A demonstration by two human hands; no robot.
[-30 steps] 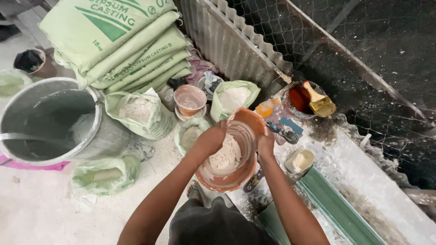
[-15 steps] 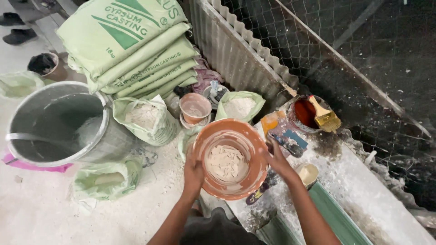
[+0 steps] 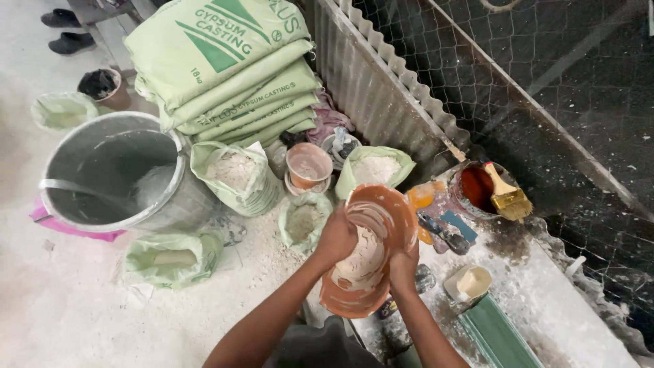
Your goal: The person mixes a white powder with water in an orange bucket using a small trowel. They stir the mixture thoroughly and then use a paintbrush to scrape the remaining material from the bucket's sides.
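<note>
Head view. My left hand clamps the left rim of the bowl; my right hand closes on its lower right rim. Both grips are closed on the bowl, which sits at centre frame, held in the air above the floor and the edge of the table.

Risk: the bowl is tilted, mouth toward 10 o'clock. If the tilt increases, I judge the paste may slide out onto the small bag at 10 o'clock. The rim looks smeared; a wet rim could let either grip slip. The red pot and brush stand at 2 o'clock, near enough for an elbow swing to strike.

Appearance: the bowl is orange-brown, flexible-looking, streaked white inside, with a pale lump of paste at its bottom.
</note>
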